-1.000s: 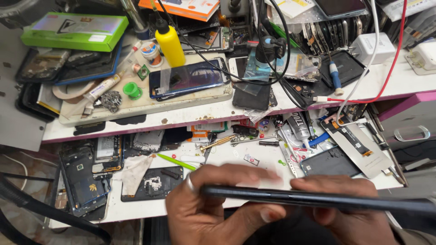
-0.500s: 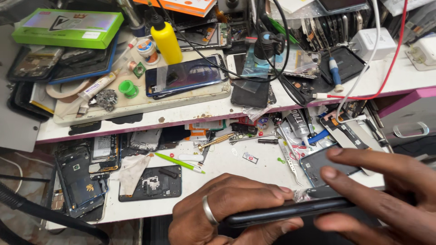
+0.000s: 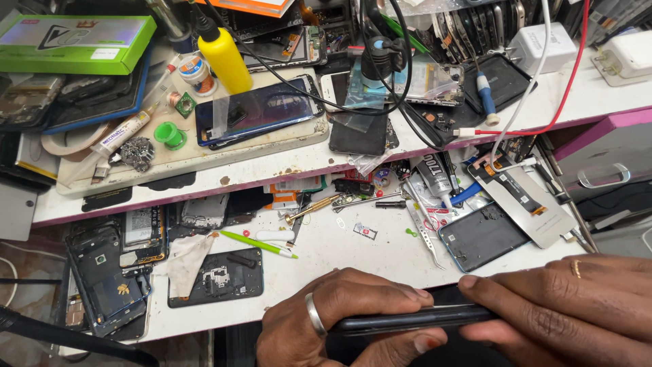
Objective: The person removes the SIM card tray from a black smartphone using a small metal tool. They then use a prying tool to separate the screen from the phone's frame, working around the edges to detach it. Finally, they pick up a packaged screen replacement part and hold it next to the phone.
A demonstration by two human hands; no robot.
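A: Bottom of the frame, both hands working. Left hand [image 3: 339, 319] is wrapping around a dark phone [image 3: 414, 319], seen edge-on. Fingers [image 3: 401, 293] are curling over the top edge, thumb is pressing from beneath. A ring is showing on one finger.

B: And the right hand [image 3: 564, 309]?

A: Coming in from the lower right. Its fingers [image 3: 489, 285] are lying together along the phone's right end, thumb underneath, so it is pinching that end. A ring there too.

B: How is the phone lying?

A: Long axis is running left to right across the frame, nearly level, thin edge facing the camera. It is sitting between the two hands, held above the white surface [image 3: 380, 255], not resting on it. Left hand is covering the left half, right hand the right end; the bare middle stretch is lying just right of the left fingers.

B: Which hand is nearer the middle?

A: The left one, by my reading.

B: What is lying around?

A: Clutter. A grey phone back cover [image 3: 483, 236] just above the right fingers, tweezers [image 3: 422, 231] beside it, a green pen [image 3: 258, 243] centre left, opened phone shells at lower left [image 3: 102, 278]. On the upper shelf, a yellow bottle [image 3: 224, 58], a green box [image 3: 75, 42] in the upper left, a phone with a blue screen [image 3: 258, 109].
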